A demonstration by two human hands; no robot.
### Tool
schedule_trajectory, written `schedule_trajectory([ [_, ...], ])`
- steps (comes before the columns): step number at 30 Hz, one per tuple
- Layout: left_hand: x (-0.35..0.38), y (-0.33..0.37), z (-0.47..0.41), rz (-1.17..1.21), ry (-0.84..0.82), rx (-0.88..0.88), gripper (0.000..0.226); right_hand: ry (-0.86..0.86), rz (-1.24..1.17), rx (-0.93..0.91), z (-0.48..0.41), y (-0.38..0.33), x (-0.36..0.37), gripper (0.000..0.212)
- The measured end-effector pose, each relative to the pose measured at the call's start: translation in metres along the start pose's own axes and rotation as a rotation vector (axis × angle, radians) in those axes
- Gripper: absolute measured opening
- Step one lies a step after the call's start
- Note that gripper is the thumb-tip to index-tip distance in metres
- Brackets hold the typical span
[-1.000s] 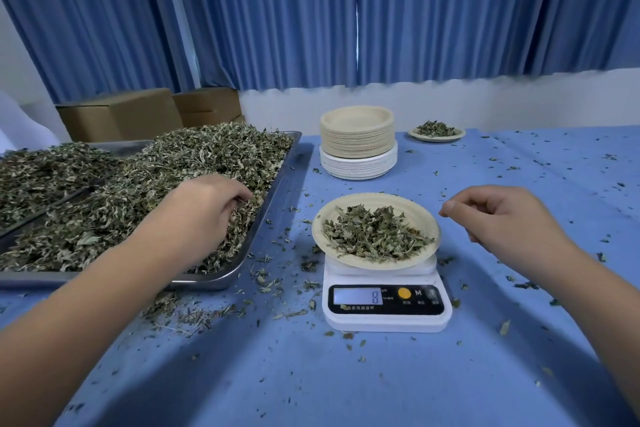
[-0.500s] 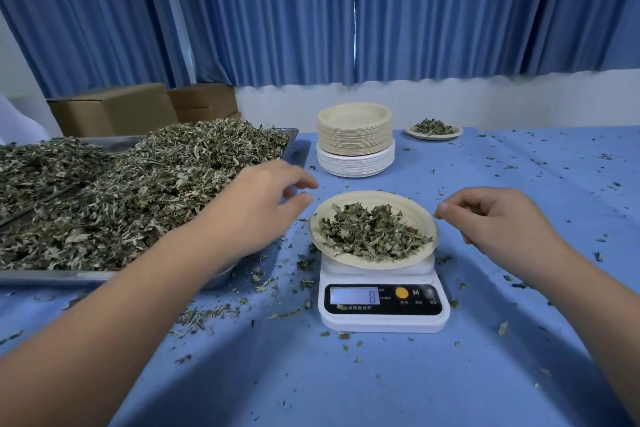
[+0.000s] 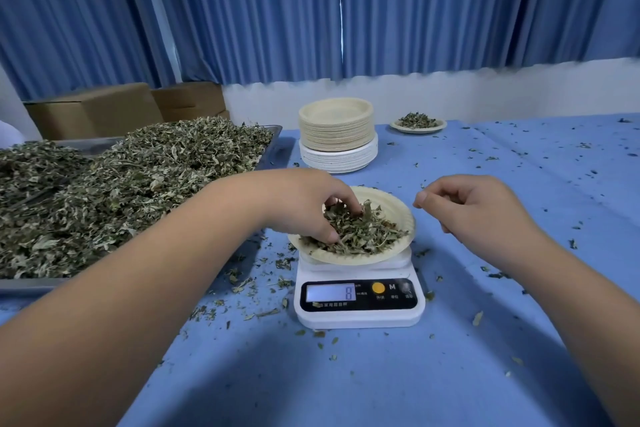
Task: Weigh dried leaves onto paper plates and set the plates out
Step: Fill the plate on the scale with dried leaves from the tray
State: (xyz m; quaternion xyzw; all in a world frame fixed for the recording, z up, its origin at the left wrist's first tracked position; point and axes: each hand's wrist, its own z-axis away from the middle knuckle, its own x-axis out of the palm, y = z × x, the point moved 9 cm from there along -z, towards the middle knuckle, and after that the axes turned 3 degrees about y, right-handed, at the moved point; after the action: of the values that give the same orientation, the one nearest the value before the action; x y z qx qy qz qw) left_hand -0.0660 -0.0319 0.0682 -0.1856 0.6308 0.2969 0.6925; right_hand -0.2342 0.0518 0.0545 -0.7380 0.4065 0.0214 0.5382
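While the left hand [image 3: 304,208] pinches crinkled dried leaves [image 3: 367,236] on the round paper plate [image 3: 398,210] atop the white digital scale [image 3: 360,317], the right hand [image 3: 474,211] hovers beside the rim, loosely curled, empty.

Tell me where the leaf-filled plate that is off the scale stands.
In the head view the filled plate stands at the far edge of the blue table, right of centre, to the right of the stack of empty plates and apart from it.
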Motion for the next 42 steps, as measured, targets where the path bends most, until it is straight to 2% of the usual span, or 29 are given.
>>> schedule_trajectory([
  [6, -0.011, -0.002, -0.004, 0.082, 0.209, 0.009, 0.026, 0.004, -0.001, -0.001, 0.0, 0.0, -0.002, 0.025],
  [15, -0.037, -0.022, 0.016, 0.337, 0.544, 0.007, 0.016, 0.009, 0.011, -0.001, 0.001, 0.001, -0.004, 0.025],
  [21, -0.031, -0.033, 0.027, 0.4, 0.638, -0.031, 0.013, 0.004, 0.013, 0.007, 0.002, 0.0, -0.004, 0.024],
  [27, -0.036, -0.06, 0.045, 0.501, 0.751, -0.081, 0.019, 0.0, 0.021, 0.02, 0.002, 0.001, -0.004, 0.024],
  [36, -0.034, -0.138, 0.091, 0.193, 0.912, -0.356, 0.018, -0.005, 0.016, 0.021, 0.003, -0.001, -0.002, 0.024],
  [42, -0.019, -0.169, 0.103, 0.104, 0.853, -0.468, 0.013, -0.013, 0.029, 0.018, 0.004, -0.001, 0.0, 0.023],
])
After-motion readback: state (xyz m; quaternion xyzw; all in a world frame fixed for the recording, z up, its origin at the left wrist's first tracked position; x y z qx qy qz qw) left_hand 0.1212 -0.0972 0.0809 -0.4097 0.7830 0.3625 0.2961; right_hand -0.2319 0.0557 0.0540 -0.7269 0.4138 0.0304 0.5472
